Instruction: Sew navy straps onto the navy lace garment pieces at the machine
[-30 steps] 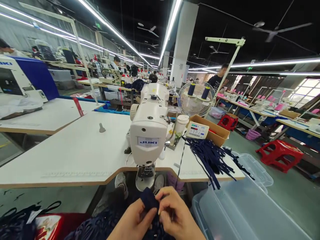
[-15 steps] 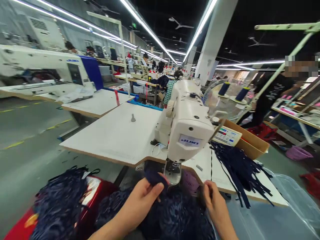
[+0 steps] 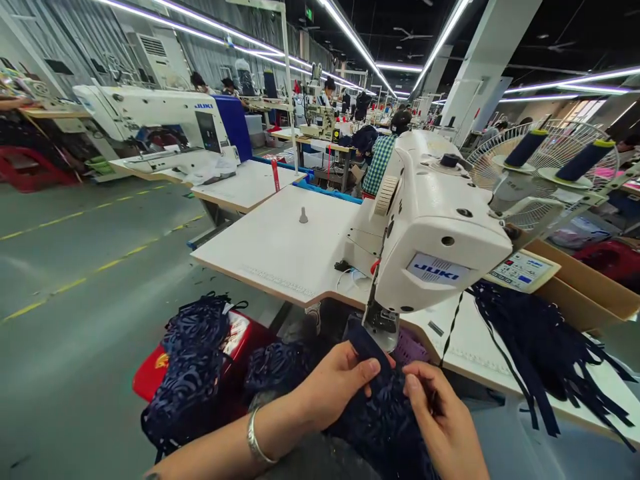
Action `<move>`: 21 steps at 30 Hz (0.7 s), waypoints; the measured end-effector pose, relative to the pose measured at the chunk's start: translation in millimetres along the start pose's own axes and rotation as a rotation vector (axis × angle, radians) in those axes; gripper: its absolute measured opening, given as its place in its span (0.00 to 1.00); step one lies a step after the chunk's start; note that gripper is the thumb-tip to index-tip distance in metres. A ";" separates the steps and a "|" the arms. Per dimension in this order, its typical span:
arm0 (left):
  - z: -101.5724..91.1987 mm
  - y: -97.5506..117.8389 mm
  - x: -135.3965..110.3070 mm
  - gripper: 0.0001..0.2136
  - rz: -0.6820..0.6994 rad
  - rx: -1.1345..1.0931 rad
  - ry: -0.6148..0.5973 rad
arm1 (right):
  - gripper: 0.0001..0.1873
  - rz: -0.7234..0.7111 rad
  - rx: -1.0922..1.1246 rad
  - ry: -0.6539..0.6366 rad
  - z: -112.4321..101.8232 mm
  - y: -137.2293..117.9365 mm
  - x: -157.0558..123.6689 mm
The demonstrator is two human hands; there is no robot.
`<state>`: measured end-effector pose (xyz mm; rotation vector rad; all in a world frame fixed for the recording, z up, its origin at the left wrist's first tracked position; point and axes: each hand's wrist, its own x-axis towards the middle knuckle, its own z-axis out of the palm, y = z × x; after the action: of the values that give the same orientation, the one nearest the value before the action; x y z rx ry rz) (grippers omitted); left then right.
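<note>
JUKI's printed on the sewing machine (image 3: 440,227), navy fabric (image 3: 385,413) is pinched just below it by left hand (image 3: 333,390) and right hand (image 3: 445,427), straps (image 3: 530,340) heaped beside.

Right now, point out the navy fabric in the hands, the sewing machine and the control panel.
navy fabric (image 3: 383,413): head view, patterned middle part.
sewing machine (image 3: 440,223): head view, white head casing.
control panel (image 3: 523,270): head view, button face.

White sewing table (image 3: 280,247), notched at its near edge. Directly on it: a cream sewing machine (image 3: 435,233); a small grey peg (image 3: 303,215) standing alone on the left half; a heap of navy strips (image 3: 540,333) overhanging the near edge at right; a control panel (image 3: 523,270), apparently propped against a cardboard box (image 3: 585,297).
</note>
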<state>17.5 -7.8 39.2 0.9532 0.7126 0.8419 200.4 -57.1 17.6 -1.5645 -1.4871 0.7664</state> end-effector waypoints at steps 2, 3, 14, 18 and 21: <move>0.4 0.5 0.2 0.16 0.010 0.000 -0.029 | 0.14 -0.008 -0.015 -0.017 2.2 -5.2 -0.7; 0.5 0.3 0.2 0.16 0.016 0.000 -0.039 | 0.14 -0.012 -0.019 -0.013 2.6 -7.1 -0.8; 2.7 -6.0 1.1 0.17 0.049 0.008 0.012 | 0.19 0.072 0.040 -0.163 7.2 -6.0 2.4; 4.7 -4.3 0.8 0.18 0.052 0.022 0.031 | 0.19 0.031 0.088 -0.102 8.3 -4.0 4.9; 4.5 -3.5 0.1 0.17 0.044 0.073 0.030 | 0.24 0.109 0.164 -0.168 8.7 0.2 4.8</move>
<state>22.3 -10.7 37.9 1.0263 0.7548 0.8749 193.5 -51.0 13.9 -1.4959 -1.4264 1.0780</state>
